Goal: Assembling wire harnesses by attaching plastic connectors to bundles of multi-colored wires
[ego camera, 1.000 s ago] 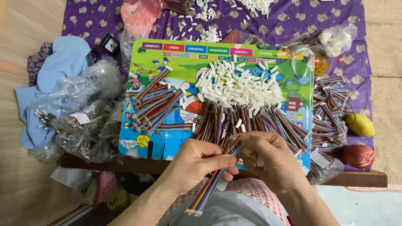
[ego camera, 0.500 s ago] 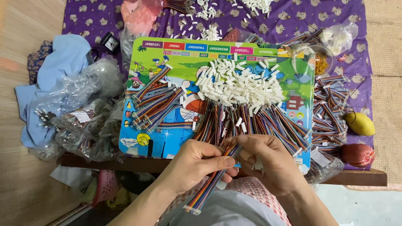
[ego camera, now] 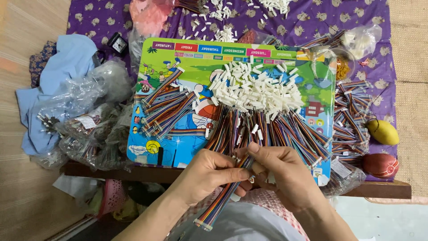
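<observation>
— What do I see of the person from my feed?
— Both forearms bare, no sleeves, no watch. The left hand (ego camera: 209, 172) and right hand (ego camera: 285, 172) carry no gloves. A pink patterned garment and grey cloth cover the lap.

wire bundles (ego camera: 272, 129) and white connectors (ego camera: 254, 91) crowd the board (ego camera: 178, 58).

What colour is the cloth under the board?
Purple cloth with small pale figures, head view.
</observation>
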